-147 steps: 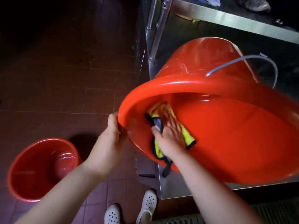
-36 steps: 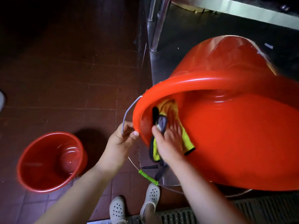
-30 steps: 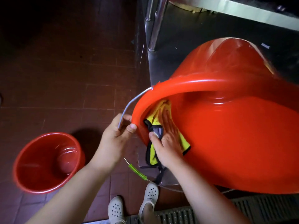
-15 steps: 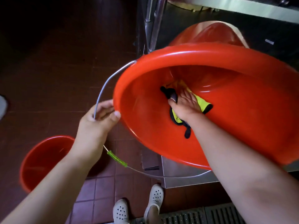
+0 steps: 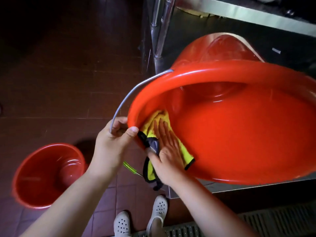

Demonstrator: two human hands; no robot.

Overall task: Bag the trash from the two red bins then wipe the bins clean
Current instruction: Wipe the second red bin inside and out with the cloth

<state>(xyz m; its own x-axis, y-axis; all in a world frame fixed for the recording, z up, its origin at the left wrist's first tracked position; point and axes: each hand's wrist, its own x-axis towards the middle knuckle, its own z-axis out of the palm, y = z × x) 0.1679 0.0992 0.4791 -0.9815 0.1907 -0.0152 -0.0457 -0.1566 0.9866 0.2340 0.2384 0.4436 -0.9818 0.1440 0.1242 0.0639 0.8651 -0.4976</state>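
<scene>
Red plastic bin, large, tipped on its side on a steel shelf, mouth toward the camera. Second red bin, smaller, upright on the tiled floor lower left. Left hand curls round the big bin's rim and wire handle. Right hand, fingers flat, presses a yellow cloth against the inner wall near the rim.
</scene>
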